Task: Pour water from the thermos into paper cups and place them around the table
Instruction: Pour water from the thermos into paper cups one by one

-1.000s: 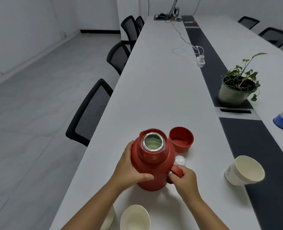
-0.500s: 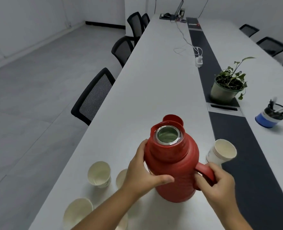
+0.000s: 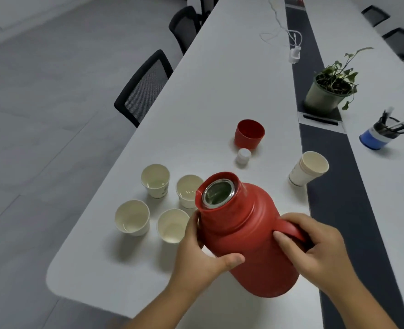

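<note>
A red thermos (image 3: 248,231) with its lid off is lifted and tilted to the left, its steel mouth over the cups. My left hand (image 3: 201,255) grips the body from the left. My right hand (image 3: 314,248) grips the handle. Several open paper cups stand in a cluster left of the mouth: a far-left cup (image 3: 155,180), one partly behind the mouth (image 3: 187,190), a near-left cup (image 3: 132,217) and a near cup (image 3: 172,224). A stack of paper cups (image 3: 308,171) leans at the right. No stream of water shows.
The red lid cup (image 3: 249,134) and a white stopper (image 3: 243,156) sit beyond the thermos on the white table (image 3: 215,91). A potted plant (image 3: 326,91), a blue pen holder (image 3: 377,136) and a white charger (image 3: 294,54) lie further off. Black chairs (image 3: 144,89) line the left edge.
The thermos has been lifted and tipped left toward the cluster of cups. My view dropped lower, bringing the cups, the lid cup and the stopper into sight.
</note>
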A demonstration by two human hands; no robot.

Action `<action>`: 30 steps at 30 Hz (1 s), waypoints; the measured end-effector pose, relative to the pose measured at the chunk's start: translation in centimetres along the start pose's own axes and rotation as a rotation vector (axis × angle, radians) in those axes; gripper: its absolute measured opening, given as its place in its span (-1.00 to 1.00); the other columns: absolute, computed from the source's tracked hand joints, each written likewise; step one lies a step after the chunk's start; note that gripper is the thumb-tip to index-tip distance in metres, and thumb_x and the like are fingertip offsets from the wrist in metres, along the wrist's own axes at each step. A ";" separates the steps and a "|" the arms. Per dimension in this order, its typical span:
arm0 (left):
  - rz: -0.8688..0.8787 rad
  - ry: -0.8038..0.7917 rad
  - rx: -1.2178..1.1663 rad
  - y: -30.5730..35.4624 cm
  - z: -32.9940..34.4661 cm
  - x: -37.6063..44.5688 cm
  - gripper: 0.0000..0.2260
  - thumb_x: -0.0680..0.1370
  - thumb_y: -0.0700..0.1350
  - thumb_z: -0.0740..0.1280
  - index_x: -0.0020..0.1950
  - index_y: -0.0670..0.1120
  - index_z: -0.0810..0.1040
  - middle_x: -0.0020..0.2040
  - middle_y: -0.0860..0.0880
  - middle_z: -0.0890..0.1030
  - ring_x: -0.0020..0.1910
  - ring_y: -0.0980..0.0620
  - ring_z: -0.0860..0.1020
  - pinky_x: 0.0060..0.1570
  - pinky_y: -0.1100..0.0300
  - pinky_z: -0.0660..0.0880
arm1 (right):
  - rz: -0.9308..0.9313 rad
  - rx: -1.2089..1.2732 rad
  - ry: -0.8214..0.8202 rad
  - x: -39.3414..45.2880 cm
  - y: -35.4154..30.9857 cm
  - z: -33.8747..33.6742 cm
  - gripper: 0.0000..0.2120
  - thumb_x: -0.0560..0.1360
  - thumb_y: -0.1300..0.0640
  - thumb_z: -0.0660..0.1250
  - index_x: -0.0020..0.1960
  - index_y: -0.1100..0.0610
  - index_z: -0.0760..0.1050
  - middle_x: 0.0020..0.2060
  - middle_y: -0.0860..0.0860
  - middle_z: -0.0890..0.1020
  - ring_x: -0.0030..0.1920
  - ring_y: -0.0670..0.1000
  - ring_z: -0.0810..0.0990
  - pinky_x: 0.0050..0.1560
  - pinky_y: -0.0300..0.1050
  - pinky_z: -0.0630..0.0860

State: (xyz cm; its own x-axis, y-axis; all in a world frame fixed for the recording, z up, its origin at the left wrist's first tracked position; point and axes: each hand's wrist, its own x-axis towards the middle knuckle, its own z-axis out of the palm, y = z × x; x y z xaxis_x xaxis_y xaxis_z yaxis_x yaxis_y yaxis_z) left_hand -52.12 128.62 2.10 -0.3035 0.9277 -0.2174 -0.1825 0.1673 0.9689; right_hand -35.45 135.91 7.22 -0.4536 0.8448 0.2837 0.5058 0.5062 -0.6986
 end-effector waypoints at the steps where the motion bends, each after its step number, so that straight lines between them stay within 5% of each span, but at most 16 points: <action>1: -0.022 0.013 -0.016 -0.5 -0.3 -0.5 -0.24 -0.08 0.04 0.50 0.08 0.18 0.34 0.05 0.24 0.50 -0.01 0.43 0.51 -0.11 0.53 0.44 | -0.001 -0.003 -0.023 -0.2 -0.2 0.4 -0.83 0.29 -0.07 0.26 -0.14 -0.07 0.48 -0.19 -0.27 0.57 -0.29 -0.23 0.56 -0.29 -0.50 0.41; 8: -0.138 0.072 -0.090 -3.0 -2.1 -2.2 -0.25 -0.04 0.05 0.51 0.11 0.13 0.36 0.11 0.06 0.53 0.06 0.11 0.58 0.06 -0.05 0.56 | 0.079 -0.038 -0.163 -0.5 -1.3 2.9 -0.82 0.22 -0.20 0.21 -0.27 -0.15 0.47 -0.20 -0.26 0.58 -0.29 -0.18 0.55 -0.31 -0.49 0.39; 13: -0.164 0.101 -0.216 -3.7 -2.3 -2.7 -0.33 -0.04 -0.02 0.49 0.02 0.08 0.35 0.02 0.08 0.51 -0.15 0.32 0.60 -0.28 0.40 0.53 | 0.108 -0.094 -0.286 0.2 -1.7 3.8 -0.85 0.22 -0.21 0.25 -0.27 -0.19 0.42 -0.24 -0.27 0.59 -0.20 -0.23 0.53 -0.27 -0.49 0.38; 15: -0.175 0.098 -0.276 -3.8 -2.4 -2.8 -0.37 -0.01 -0.10 0.50 -0.01 0.06 0.35 -0.01 0.04 0.50 -0.22 0.32 0.61 -0.39 0.42 0.51 | 0.123 -0.129 -0.315 0.4 -1.6 4.0 -0.91 0.33 -0.06 0.35 -0.23 -0.09 0.46 -0.45 -0.13 0.59 -0.13 -0.21 0.51 -0.23 -0.47 0.40; 21: -0.200 0.100 -0.355 -4.6 -2.1 -2.5 -0.35 -0.03 0.01 0.46 0.02 0.03 0.35 -0.02 -0.06 0.53 -0.29 0.18 0.64 -0.43 0.37 0.51 | 0.176 -0.210 -0.393 1.0 -2.2 4.2 -0.86 0.37 0.14 0.41 -0.22 -0.03 0.46 -0.38 -0.17 0.56 -0.22 -0.09 0.55 -0.18 -0.40 0.41; 30: -0.246 0.112 -0.415 -5.0 -1.5 -2.3 -0.51 0.13 -0.13 0.47 -0.02 0.03 0.35 -0.04 -0.07 0.53 -0.41 0.12 0.63 -0.45 0.37 0.50 | 0.233 -0.299 -0.479 2.3 -3.0 4.1 -0.94 0.40 0.10 0.37 -0.18 0.02 0.49 -0.36 -0.16 0.53 -0.27 -0.13 0.53 -0.29 -0.40 0.39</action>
State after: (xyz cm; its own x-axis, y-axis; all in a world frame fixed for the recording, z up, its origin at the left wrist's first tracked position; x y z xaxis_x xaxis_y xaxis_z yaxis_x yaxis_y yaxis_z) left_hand -51.90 125.16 -2.48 -0.2995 0.8318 -0.4673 -0.6113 0.2088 0.7633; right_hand -41.03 135.62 7.28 -0.5511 0.8021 -0.2300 0.7837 0.4030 -0.4726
